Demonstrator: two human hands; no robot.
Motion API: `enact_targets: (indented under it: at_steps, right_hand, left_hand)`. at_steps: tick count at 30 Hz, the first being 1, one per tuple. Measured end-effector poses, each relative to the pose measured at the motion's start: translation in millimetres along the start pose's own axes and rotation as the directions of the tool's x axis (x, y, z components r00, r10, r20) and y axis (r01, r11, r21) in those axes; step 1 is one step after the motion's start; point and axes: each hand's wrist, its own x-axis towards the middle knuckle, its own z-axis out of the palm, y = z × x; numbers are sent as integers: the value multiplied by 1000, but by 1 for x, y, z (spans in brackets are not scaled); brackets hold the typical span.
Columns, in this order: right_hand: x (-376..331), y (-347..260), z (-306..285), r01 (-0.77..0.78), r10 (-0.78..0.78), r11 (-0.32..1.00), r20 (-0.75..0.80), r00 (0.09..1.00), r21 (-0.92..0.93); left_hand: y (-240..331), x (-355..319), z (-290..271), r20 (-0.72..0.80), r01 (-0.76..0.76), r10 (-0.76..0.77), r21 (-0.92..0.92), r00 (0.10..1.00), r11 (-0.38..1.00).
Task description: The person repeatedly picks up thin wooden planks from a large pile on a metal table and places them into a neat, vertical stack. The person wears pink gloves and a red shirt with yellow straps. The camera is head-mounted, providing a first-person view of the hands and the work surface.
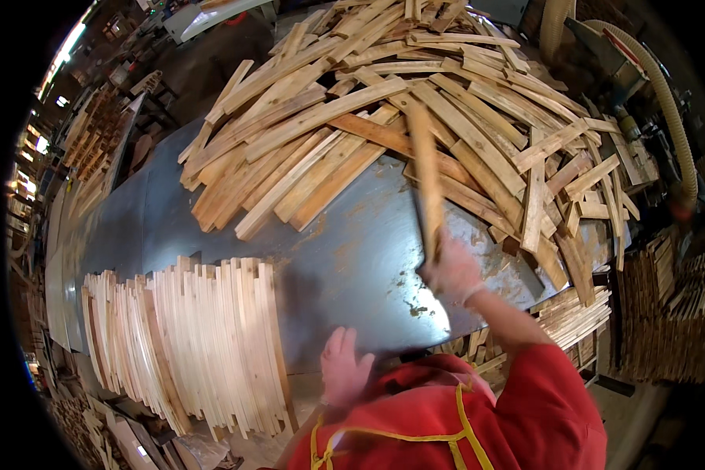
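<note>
My right hand (454, 269) grips the near end of a wooden board (424, 168), which is raised over the metal table (360, 258) and points away from me, slightly blurred. Close to my body at the table's near edge, my left hand (345, 364) is empty, its fingers up and the thumb apart. Left of it lies a row of narrow wooden strips (211, 337), side by side with uneven ends. Beyond both hands a large loose heap of boards (290, 157) covers the far part of the table, its pieces crossing at many angles.
Sawdust and chips (419, 309) lie on the tabletop near my right hand. More boards are stacked (580, 317) below the table's right edge, with another stack (674, 313) farther right. A ribbed hose (666, 110) hangs at the far right. Wood pieces (98, 141) stand at the far left.
</note>
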Motion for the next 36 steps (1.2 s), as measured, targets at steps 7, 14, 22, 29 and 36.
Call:
enact_targets:
  at_steps: [7, 14, 22, 29, 36]
  right_hand:
    - [78, 93, -90, -10, -83, 986, -539, 838, -167]
    - [115, 118, -92, -183, 101, 964, -371, 923, -194]
    - [64, 87, -7, 205, -23, 736, -279, 960, 645]
    - [-132, -36, 136, -238, -347, 452, 415, 841, 860]
    - [-186, -166, 224, -534, -548, 481, 714, 435, 695]
  left_hand:
    - [36, 52, 22, 120, 56, -99, 316, 988, 947]
    - [14, 56, 8, 165, 257, -305, 260, 938, 931]
    - [-13, 7, -87, 296, 504, -411, -427, 862, 751]
    - [-184, -99, -142, -157, 486, -514, -186, 843, 854]
    - [-360, -170, -253, -499, 714, -519, 385, 694, 585]
